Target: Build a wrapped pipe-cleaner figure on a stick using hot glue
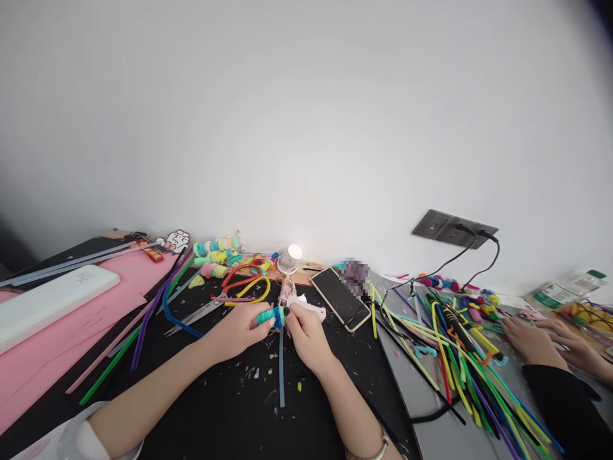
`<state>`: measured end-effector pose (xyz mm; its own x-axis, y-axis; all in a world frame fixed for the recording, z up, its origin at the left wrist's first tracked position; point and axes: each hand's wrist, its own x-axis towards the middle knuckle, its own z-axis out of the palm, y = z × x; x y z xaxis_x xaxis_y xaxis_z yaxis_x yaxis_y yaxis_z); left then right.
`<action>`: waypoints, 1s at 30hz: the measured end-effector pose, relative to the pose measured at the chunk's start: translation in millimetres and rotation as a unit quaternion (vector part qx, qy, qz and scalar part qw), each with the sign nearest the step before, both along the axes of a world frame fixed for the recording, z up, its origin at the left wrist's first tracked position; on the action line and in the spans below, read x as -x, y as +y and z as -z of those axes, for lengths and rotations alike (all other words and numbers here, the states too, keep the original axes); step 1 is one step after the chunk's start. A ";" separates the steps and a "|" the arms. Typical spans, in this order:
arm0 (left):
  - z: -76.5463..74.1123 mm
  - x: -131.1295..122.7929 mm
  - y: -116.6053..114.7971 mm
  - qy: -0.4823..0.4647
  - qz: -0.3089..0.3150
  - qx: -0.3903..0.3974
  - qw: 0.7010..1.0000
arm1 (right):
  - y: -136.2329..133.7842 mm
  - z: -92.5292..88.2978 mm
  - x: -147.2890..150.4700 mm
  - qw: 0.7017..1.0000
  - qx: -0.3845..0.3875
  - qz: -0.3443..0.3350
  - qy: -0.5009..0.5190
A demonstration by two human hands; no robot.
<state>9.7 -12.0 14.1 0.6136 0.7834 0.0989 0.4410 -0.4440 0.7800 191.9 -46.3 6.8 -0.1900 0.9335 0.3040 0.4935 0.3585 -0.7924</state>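
Note:
A short roll of fuzzy stems (271, 317), coloured teal, green and blue, lies between my two hands. My left hand (241, 331) is closed around its left end, thumb along the near side. At the right end, my right hand (305, 332) pinches the dark blue part between thumb and fingers. Just behind my hands stands a glue gun (287, 291), partly hidden by them. A pale translucent glue stick (281, 377) lies on the black mat (230, 409) below the roll. Scissors (205, 312) with red and yellow handles rest to the left.
A phone (341, 299) lies right of my hands. Pipe cleaners (460, 358) spread over the grey surface further right, near another person's hands (536, 342). A white case (57, 303) sits at the left. A lit lamp (293, 253) stands by the wall, and cables hang from a socket (450, 229).

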 end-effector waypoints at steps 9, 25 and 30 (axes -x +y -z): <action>-0.2 0.3 -0.8 0.002 -0.001 0.000 1.000 | -0.2 -0.3 -0.4 1.000 -0.003 0.003 -0.006; -0.5 0.0 0.5 -0.004 0.004 0.007 1.000 | -1.9 -1.9 0.5 1.000 0.002 -0.001 0.018; 1.7 0.7 0.3 -0.003 -0.001 -0.001 1.000 | -3.7 0.6 0.9 1.000 0.017 -0.001 0.018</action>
<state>9.0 -11.7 12.3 0.6123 0.7839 0.1034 0.4374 -0.4448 0.7816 191.1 -50.0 6.2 -0.1810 0.9430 0.2792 0.4648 0.3322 -0.8207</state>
